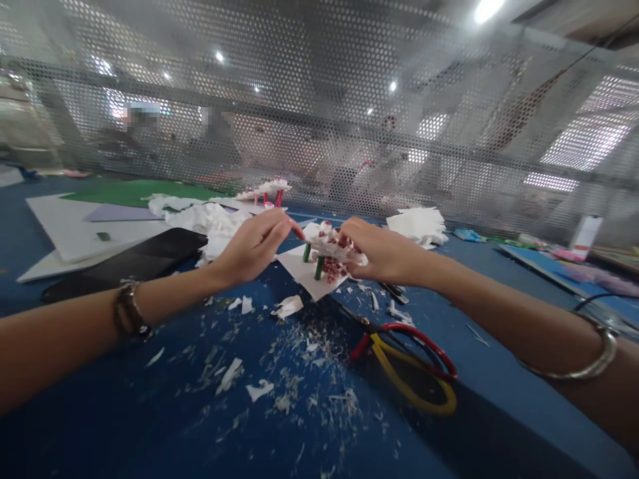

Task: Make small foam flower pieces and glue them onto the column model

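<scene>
A small paper model (329, 243) stands in the middle, its white crumpled top dotted with dark red bits and raised on green posts (318, 268). It rests on a white card base (299, 267), with more red bits beneath the top. My right hand (377, 251) grips the right end of the top between thumb and fingers. At the left edge, my left hand (254, 245) reaches in with an outstretched index finger at the top's rim; its other fingers are loosely bent. Scissors (399, 359) with red and yellow handles lie in front, blades toward the base.
White paper scraps (259, 390) litter the blue table. Behind are crumpled tissue (214, 223), a second model (272, 189) on red posts and a paper stack (419, 225). A black flat case (134, 259) and green sheet (144, 193) lie left; a perforated metal screen (319, 113) rises behind.
</scene>
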Action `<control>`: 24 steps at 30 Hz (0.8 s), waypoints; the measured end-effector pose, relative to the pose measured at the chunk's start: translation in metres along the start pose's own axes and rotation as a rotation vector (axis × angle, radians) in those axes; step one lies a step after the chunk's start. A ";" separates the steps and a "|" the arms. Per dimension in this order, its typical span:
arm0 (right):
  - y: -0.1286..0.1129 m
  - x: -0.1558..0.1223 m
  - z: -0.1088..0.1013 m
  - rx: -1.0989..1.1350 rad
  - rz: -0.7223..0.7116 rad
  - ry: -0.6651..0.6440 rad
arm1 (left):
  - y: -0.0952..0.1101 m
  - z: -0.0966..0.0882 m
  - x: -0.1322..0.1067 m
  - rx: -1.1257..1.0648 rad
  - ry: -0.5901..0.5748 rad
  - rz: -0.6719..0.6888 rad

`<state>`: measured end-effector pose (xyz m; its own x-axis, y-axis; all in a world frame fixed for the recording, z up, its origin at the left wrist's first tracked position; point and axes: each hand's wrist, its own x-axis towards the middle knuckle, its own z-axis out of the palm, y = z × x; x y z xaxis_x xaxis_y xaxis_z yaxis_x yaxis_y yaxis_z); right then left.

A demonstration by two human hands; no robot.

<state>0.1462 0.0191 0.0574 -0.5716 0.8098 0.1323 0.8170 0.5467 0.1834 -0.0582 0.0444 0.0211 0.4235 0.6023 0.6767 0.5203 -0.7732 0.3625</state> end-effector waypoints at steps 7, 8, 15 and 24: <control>0.034 0.009 0.002 0.081 0.024 0.104 | -0.015 0.005 0.005 0.047 -0.083 -0.071; 0.041 0.010 0.002 0.106 0.009 0.121 | -0.017 0.007 0.004 0.043 -0.109 -0.096; 0.062 0.008 0.006 0.235 -0.056 0.059 | -0.023 0.020 -0.007 0.021 -0.226 -0.131; 0.059 0.007 0.018 0.024 -0.011 0.065 | -0.011 0.030 -0.019 0.018 -0.395 -0.042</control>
<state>0.1918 0.0608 0.0513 -0.5836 0.7887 0.1933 0.8118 0.5610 0.1618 -0.0493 0.0470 -0.0151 0.6525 0.6661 0.3612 0.5547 -0.7446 0.3712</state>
